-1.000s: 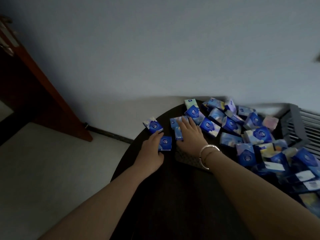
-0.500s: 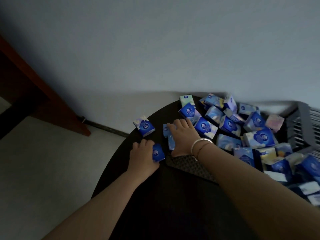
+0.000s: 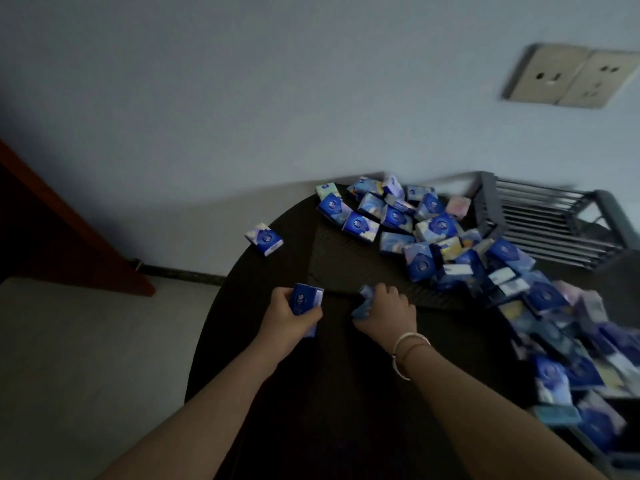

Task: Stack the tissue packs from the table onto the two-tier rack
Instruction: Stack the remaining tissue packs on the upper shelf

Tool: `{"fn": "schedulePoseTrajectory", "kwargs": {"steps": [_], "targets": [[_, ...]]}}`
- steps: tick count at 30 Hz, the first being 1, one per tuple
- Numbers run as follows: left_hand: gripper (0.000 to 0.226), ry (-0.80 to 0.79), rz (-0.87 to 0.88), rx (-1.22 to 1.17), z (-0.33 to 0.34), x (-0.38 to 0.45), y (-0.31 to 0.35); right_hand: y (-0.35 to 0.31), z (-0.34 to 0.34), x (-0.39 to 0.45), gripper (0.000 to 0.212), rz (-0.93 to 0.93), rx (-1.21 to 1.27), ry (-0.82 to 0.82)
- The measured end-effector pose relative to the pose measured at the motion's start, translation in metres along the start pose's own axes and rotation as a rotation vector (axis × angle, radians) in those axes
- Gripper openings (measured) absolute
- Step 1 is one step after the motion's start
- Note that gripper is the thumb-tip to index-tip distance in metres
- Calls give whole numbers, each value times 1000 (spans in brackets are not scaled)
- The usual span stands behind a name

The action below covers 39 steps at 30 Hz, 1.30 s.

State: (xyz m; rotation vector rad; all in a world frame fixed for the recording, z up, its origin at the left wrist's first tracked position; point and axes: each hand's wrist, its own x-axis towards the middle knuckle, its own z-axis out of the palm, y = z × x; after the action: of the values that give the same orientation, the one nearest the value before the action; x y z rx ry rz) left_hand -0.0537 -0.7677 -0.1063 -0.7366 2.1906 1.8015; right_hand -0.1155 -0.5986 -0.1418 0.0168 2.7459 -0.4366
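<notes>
Both my hands have come back off the tabletop since a moment ago, when they lay flat among the packs. My left hand now grips a blue tissue pack, fingers curled round it, lifted toward me. My right hand is curled round one or more packs; the count is hidden by my fingers. Judgement: the pick-up step is complete, and the carry to the rack comes next.

Most of the packs are still unstacked. The main heap lies across the far and right part of the table, running up against the rack's slatted tier, which shows no packs on it. One stray pack sits apart at the table's left edge.

The table is round and dark. Behind it stand a pale wall, a double wall socket high on the right, and a reddish wooden frame at the left.
</notes>
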Motion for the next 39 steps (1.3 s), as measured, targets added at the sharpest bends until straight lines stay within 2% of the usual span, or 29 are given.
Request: {"fn": "schedulePoseTrajectory", "kwargs": {"steps": [1, 3, 5, 8, 13, 16, 19, 24, 26, 29, 31, 34, 36, 39], "targets": [[48, -29, -1, -16, 3, -12, 2, 5, -4, -13, 58, 79, 242, -21], [44, -100, 12, -27, 11, -40, 12, 8, -24, -47, 57, 191, 665, -13], [41, -201, 77, -47, 24, -70, 26, 12, -51, -81, 64, 235, 884, 43], [35, -397, 201, -129, 51, -120, 55, 25, -100, -147, 54, 213, 1057, 195], [48, -673, 356, -187, 95, -200, 93, 60, -163, -245, 49, 221, 1159, 443], [44, -714, 449, -177, 115, -230, 105, 73, -181, -276, 44, 258, 1135, 577], [53, -720, 505, -138, 130, -250, 117, 81, -195, -296, 43, 258, 1151, 664], [47, -667, 607, -93, 159, -283, 140, 115, -220, -333, 62, 163, 1184, 493], [47, -663, 639, -87, 178, -298, 147, 136, -229, -342, 67, 133, 1182, 473], [44, -648, 706, -50, 212, -315, 156, 165, -248, -348, 60, 117, 1061, 503], [37, -691, 717, -59, 233, -328, 164, 185, -262, -348, 58, 77, 1043, 548], [34, -865, 671, -132, 259, -345, 182, 224, -286, -347, 54, 3, 1177, 557], [31, -921, 597, -221, 276, -352, 196, 251, -302, -350, 56, -66, 1248, 490], [33, -817, 646, -156, 305, -357, 207, 283, -316, -348, 51, -169, 1323, 407]]}}
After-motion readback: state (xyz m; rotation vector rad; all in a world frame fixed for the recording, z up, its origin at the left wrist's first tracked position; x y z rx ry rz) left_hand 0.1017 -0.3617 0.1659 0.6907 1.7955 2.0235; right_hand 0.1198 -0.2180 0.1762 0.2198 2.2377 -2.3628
